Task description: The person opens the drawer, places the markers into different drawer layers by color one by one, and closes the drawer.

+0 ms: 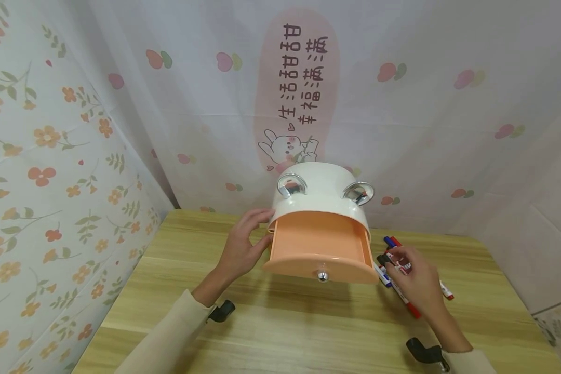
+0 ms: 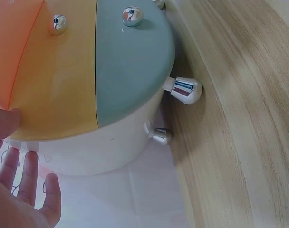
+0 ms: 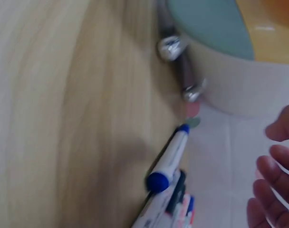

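Touching cabinet (image 1: 323,195) with spread left hand (image 1: 242,246); drawer (image 1: 296,265) out, markers (image 3: 170,159) not yet inside; right hand (image 1: 415,278) loose, holding nothing.

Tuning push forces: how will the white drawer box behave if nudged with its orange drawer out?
The white drawer box would probably tip forward more readily, since its orange drawer juts out in front. It would likely slide rather than roll, standing on silver feet. It looks stiff and possibly slippery: its surface is smooth, glossy and evenly curved.
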A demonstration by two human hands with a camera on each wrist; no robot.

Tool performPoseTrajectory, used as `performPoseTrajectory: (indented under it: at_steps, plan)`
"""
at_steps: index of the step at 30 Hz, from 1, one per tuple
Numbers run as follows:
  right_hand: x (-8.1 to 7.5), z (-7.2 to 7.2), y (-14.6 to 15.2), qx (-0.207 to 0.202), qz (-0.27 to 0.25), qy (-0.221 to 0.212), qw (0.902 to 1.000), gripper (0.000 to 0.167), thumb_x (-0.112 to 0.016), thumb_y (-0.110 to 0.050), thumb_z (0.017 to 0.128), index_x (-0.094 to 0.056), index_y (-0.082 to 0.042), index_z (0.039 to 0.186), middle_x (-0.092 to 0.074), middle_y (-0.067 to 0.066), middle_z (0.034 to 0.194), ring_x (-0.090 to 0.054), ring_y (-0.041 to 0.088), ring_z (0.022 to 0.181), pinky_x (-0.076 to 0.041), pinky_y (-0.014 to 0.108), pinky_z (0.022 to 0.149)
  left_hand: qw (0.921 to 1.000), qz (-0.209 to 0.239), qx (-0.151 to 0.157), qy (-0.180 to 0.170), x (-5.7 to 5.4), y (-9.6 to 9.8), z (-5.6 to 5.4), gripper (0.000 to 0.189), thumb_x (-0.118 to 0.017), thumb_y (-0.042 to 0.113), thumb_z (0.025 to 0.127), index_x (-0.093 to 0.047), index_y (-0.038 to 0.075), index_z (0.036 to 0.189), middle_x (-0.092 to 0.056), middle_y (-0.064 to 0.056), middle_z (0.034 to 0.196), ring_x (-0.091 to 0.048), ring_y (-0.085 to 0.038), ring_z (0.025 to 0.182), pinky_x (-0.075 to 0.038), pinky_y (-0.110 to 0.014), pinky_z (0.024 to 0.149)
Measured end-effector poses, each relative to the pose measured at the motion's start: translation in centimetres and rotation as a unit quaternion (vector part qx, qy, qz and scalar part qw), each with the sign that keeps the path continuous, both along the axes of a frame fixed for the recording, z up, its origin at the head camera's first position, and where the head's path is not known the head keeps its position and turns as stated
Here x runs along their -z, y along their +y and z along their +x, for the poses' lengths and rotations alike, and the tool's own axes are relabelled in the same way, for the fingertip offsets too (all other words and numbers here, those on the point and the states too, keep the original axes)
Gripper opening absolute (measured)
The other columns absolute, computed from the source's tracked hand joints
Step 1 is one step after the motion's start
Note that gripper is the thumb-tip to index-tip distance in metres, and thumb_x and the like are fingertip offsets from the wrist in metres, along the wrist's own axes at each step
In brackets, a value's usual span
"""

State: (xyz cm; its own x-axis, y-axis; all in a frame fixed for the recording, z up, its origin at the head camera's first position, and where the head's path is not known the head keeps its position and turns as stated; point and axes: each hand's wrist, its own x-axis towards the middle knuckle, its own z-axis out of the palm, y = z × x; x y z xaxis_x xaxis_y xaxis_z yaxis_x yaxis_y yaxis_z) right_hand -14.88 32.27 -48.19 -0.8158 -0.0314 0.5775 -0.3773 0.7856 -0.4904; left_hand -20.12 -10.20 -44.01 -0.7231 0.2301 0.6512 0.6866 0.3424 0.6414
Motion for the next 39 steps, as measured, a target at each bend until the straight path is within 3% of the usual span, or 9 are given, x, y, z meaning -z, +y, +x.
performPoseTrajectory:
  at_steps: [6,14,22,31,35,39]
  plan:
    - [0.9,0.5,1.1,0.018,0.027,-0.062,0.9975,0.028,-0.084,-0.006,0.085,-0.077,0.0,0.111,-0.073,0.009,0.097,-0.062,0.025,0.079,-0.048,0.031,0.064,1.0,-0.002,-0.004,-0.005,-0.1,0.0,0.1,0.056,-0.084,-0.007,0.092,-0.07,0.004,0.145,-0.066,-0.013,0.144,-0.069,-0.034,0.125,-0.058,-0.056,0.099]
    - [1.8,1.5,2.8,0.037,0.077,-0.131,0.9877,0.031,-0.092,-0.014,0.082,-0.078,0.001,0.106,-0.069,0.005,0.09,-0.058,0.021,0.08,-0.046,0.037,0.067,1.0,0.001,-0.003,-0.006,-0.1,0.0,0.0,0.056,-0.085,-0.007,0.091,-0.07,0.004,0.144,-0.067,-0.013,0.143,-0.068,-0.034,0.127,-0.057,-0.058,0.099]
    - [2.7,3.2,3.8,0.055,0.117,-0.155,0.9793,0.039,-0.094,-0.02,0.078,-0.077,0.003,0.104,-0.074,0.014,0.098,-0.068,0.036,0.091,-0.052,0.058,0.079,1.0,0.007,0.003,-0.005,0.1,0.1,0.0,0.057,-0.084,-0.008,0.091,-0.07,0.004,0.145,-0.067,-0.013,0.143,-0.069,-0.035,0.124,-0.057,-0.064,0.097]
    - [3.3,5.1,3.9,0.07,0.133,-0.155,0.9763,0.028,-0.094,-0.02,0.075,-0.074,-0.008,0.09,-0.068,0.006,0.091,-0.06,0.024,0.082,-0.049,0.048,0.071,1.0,0.0,-0.001,-0.005,-0.2,0.1,0.1,0.057,-0.085,-0.008,0.091,-0.07,0.004,0.144,-0.067,-0.013,0.143,-0.069,-0.033,0.123,-0.058,-0.054,0.099]
    - [3.4,5.3,3.8,0.081,0.142,-0.174,0.9711,0.031,-0.096,-0.023,0.077,-0.073,-0.008,0.09,-0.065,0.004,0.09,-0.055,0.019,0.079,-0.047,0.045,0.069,1.0,-0.001,-0.002,-0.005,-0.2,0.1,0.1,0.057,-0.085,-0.008,0.09,-0.07,0.004,0.144,-0.067,-0.013,0.143,-0.07,-0.033,0.122,-0.058,-0.053,0.099]
    - [3.5,5.4,3.9,0.083,0.149,-0.161,0.972,0.034,-0.098,-0.024,0.076,-0.072,-0.007,0.089,-0.063,0.002,0.087,-0.053,0.018,0.076,-0.046,0.044,0.067,1.0,-0.003,-0.003,-0.005,-0.1,0.0,0.1,0.057,-0.086,-0.008,0.09,-0.07,0.005,0.144,-0.067,-0.012,0.143,-0.07,-0.033,0.122,-0.058,-0.053,0.098]
